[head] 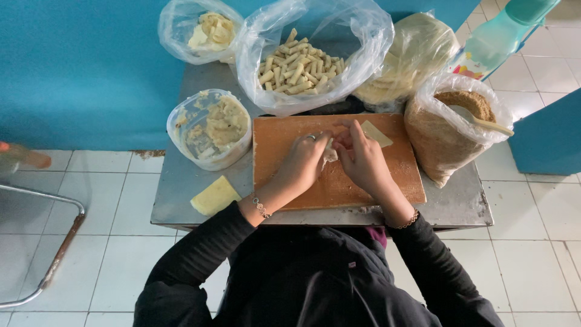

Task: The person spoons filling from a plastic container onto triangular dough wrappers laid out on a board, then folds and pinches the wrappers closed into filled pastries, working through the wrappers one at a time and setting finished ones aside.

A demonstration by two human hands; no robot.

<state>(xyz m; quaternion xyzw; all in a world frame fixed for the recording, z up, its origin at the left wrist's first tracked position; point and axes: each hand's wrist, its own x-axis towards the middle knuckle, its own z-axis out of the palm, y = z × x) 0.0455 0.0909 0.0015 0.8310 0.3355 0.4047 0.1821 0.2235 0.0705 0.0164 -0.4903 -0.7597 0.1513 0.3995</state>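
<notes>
- Folding goes on at the wooden board (284, 175): left hand (305, 160) and right hand (363, 158) both curl shut around one pale dough piece (330, 152), mid-board.
- Beyond the board, a bag of rolled pieces (302, 66).
- Left of the board, a filling tub (209, 127) on the tabletop (460, 203).

Matt wooden board (387, 175) on dull metal table (460, 209), glossy plastic bags (363, 36)
</notes>
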